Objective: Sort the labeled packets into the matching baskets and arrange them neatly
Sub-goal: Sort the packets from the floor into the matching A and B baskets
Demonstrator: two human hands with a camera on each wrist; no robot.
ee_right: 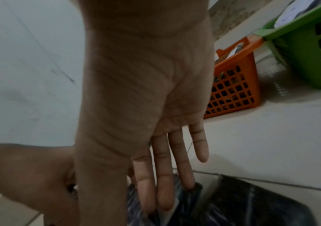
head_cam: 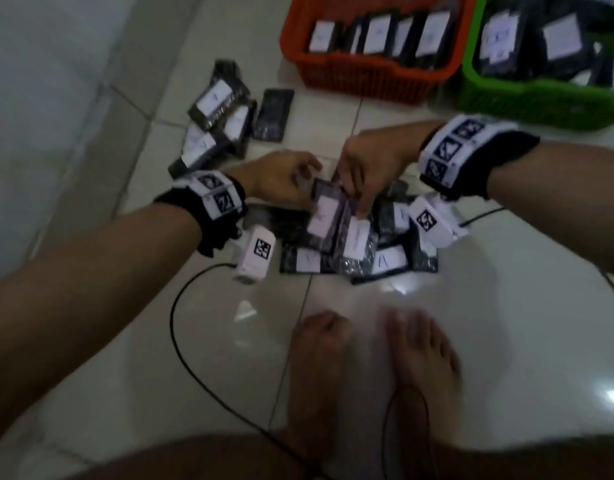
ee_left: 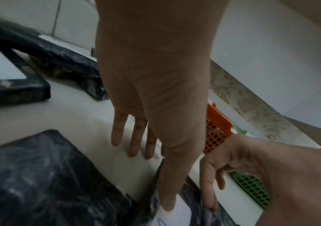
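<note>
Packets [head_cam: 215, 123] lie loose far left; nearer, the left hand [head_cam: 278, 176] thumbs the top packet [head_cam: 328, 211] on the floor pile, fingers straight. Right hand [head_cam: 366, 168] pinches its far edge. Read the label before lifting toward the orange basket [head_cam: 368, 74] or green basket [head_cam: 541, 105].

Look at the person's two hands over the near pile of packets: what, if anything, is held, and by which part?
Both the left hand and right hand touch the top packet at its far end; whether either grips it cannot be told.
</note>
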